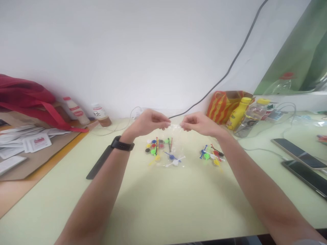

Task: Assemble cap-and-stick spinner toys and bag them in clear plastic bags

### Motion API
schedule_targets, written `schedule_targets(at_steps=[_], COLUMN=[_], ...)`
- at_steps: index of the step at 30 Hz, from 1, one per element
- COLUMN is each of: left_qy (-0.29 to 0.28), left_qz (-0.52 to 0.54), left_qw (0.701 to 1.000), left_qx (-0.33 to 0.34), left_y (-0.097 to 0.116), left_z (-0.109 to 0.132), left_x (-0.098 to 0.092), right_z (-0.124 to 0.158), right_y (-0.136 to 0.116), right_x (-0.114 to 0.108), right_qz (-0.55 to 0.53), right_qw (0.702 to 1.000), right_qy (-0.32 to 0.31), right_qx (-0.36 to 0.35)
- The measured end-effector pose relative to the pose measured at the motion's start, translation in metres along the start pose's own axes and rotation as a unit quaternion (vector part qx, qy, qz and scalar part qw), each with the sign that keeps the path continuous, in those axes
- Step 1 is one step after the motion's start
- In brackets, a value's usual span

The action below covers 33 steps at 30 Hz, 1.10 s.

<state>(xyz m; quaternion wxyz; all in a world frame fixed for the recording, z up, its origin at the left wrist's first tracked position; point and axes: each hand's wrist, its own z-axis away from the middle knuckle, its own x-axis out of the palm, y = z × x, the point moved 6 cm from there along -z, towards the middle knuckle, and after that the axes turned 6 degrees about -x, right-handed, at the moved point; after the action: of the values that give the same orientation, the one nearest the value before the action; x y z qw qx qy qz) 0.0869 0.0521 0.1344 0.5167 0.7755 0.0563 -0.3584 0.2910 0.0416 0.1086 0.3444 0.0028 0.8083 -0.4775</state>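
A clear plastic bag hangs between my two hands, its top edge pinched at both corners. My left hand, with a black band on the wrist, closes its fingertips on one corner. The other corner is between the fingertips of my right hand. Small colourful plastic pieces, among them a blue one and a white one, show at the bag's lower part; whether they are inside is hard to tell. Round and arrow-like pieces lie to the left, and another small pile lies below my right wrist.
On the pale green table, a long black object lies beside my left forearm. Bottles and a striped bag stand back right; two phones lie right. White packets, a red bag and two bottles are left.
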Motion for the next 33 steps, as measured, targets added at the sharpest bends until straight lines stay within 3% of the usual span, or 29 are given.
schedule_targets(at_steps=[6, 8, 12, 18, 22, 26, 33], left_qy=[-0.029, -0.006, 0.044, -0.032, -0.015, -0.021, 0.011], left_qz=[-0.003, 0.005, 0.02, -0.054, -0.045, -0.063, -0.047], left_qw=[1.0, 1.0, 0.999, 0.998, 0.998, 0.996, 0.998], left_qx=[-0.007, -0.006, -0.009, 0.016, 0.036, 0.052, 0.027], left_y=[-0.006, -0.009, -0.017, -0.009, 0.004, 0.009, -0.007], left_z=[-0.002, -0.003, -0.004, 0.003, 0.005, 0.003, -0.001], left_x=[0.0, -0.002, -0.013, -0.013, -0.008, -0.001, -0.006], right_z=[-0.002, -0.003, 0.0, 0.004, 0.008, 0.009, 0.009], right_y=[0.0, 0.005, 0.017, 0.014, 0.003, -0.001, -0.001], right_x=[-0.005, -0.001, 0.009, -0.001, -0.001, -0.002, -0.005], right_qz=[-0.037, -0.059, -0.077, -0.037, 0.034, 0.065, 0.059], right_qw=[0.996, 0.997, 0.995, 0.996, 0.99, 0.987, 0.988], right_qy=[0.076, 0.05, -0.061, -0.074, -0.129, -0.14, -0.132], right_qx=[-0.024, -0.004, 0.035, 0.04, 0.042, 0.052, 0.043])
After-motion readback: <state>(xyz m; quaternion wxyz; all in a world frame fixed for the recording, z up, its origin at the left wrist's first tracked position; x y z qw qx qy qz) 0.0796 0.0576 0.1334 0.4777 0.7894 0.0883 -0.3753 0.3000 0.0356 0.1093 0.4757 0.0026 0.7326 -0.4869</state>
